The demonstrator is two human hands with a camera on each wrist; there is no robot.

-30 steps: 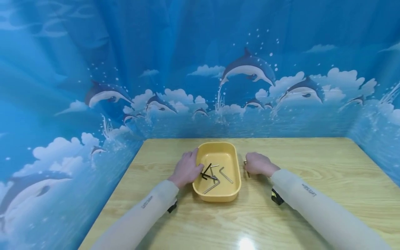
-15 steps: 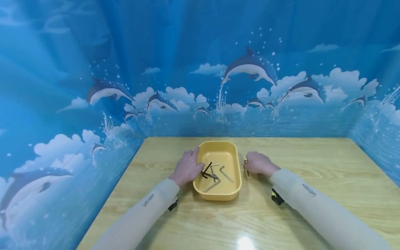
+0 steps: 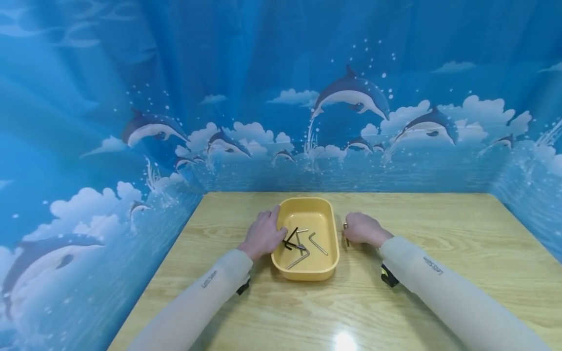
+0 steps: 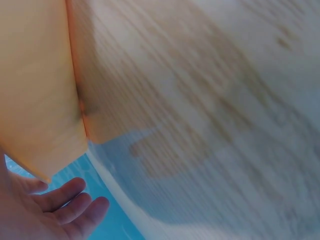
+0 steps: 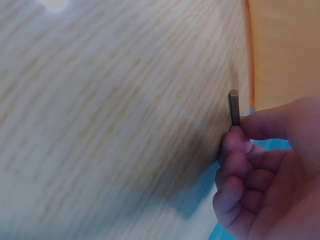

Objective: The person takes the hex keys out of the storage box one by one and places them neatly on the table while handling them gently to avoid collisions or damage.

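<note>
A yellow plastic tray (image 3: 307, 276) sits on the table with several L-shaped hex keys inside, some silver like this hex key (image 3: 318, 244) and some black. My left hand (image 3: 262, 233) holds the tray's left side, thumb over the rim and fingers along the outside; the left wrist view shows those fingers (image 4: 75, 205) slightly bent beside the wall. Just right of the tray, my right hand (image 3: 363, 228) pinches a metal hex key (image 5: 233, 107) between thumb and index finger, the other fingers curled in. Its hexagonal end sticks out past the fingertips; the rest is partly hidden by the hand.
The wood-grain table (image 3: 439, 224) reaches back to a blue curtain (image 3: 263, 73) printed with dolphins, which also runs along the left and right sides. A bright light reflection shows near the front of the table.
</note>
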